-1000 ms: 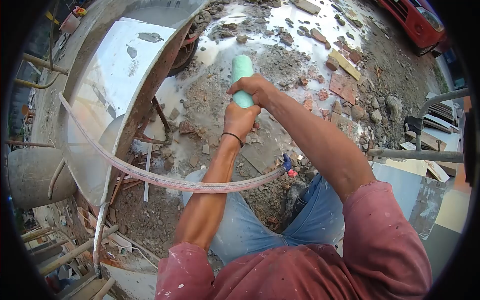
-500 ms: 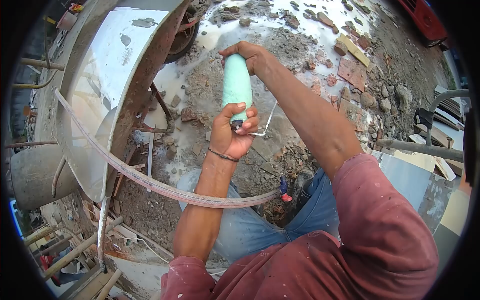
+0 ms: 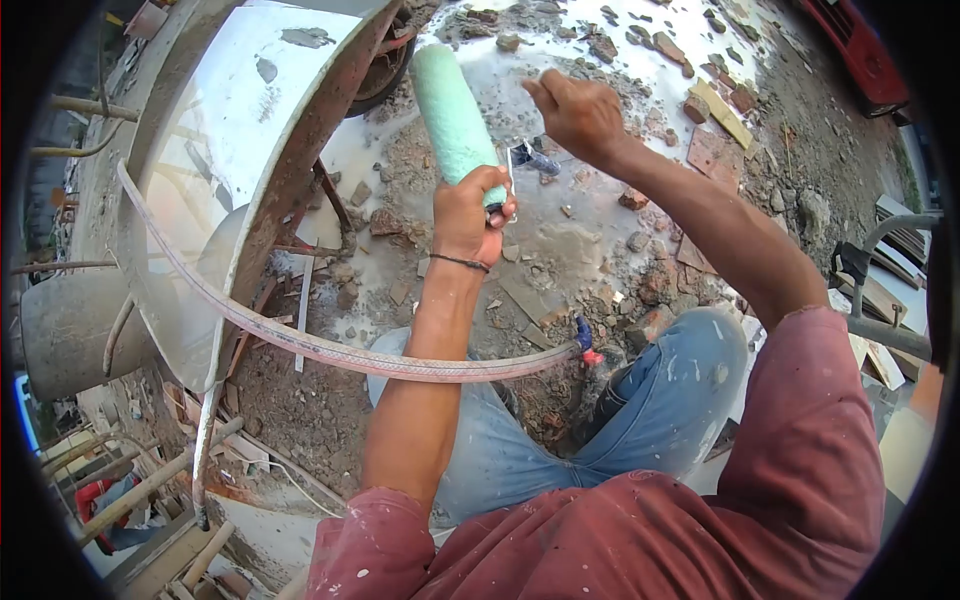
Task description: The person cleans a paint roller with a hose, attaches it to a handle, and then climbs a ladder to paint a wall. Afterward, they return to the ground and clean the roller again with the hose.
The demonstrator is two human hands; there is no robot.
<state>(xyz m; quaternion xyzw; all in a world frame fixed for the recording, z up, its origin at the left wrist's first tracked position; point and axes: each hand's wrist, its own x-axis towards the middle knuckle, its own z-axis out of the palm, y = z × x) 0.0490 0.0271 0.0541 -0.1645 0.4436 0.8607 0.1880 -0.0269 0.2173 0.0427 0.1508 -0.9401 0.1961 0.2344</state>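
Note:
My left hand (image 3: 468,215), with a dark cord round the wrist, is wrapped round the lower end of a paint roller (image 3: 455,110). The roller's pale green sleeve points up and away, tilted to the left. Its thin wire frame bends off beside the fingers, and its dark blue handle (image 3: 536,158) shows just beyond. My right hand (image 3: 582,115) is in the air right of the roller, apart from it. Its fingers are curled in and nothing shows in them, though the palm side is hidden.
A wheelbarrow (image 3: 270,170) with whitish liquid stands at left. A clear hose (image 3: 330,350) runs from it across my left forearm to a blue and red end (image 3: 588,345). Rubble, bricks and milky puddles (image 3: 570,40) cover the ground. A metal bar (image 3: 890,335) is at right.
My right hand has let go of the roller's top end and moved right. The roller, held in my left hand, has tilted further left, and its handle has come into view.

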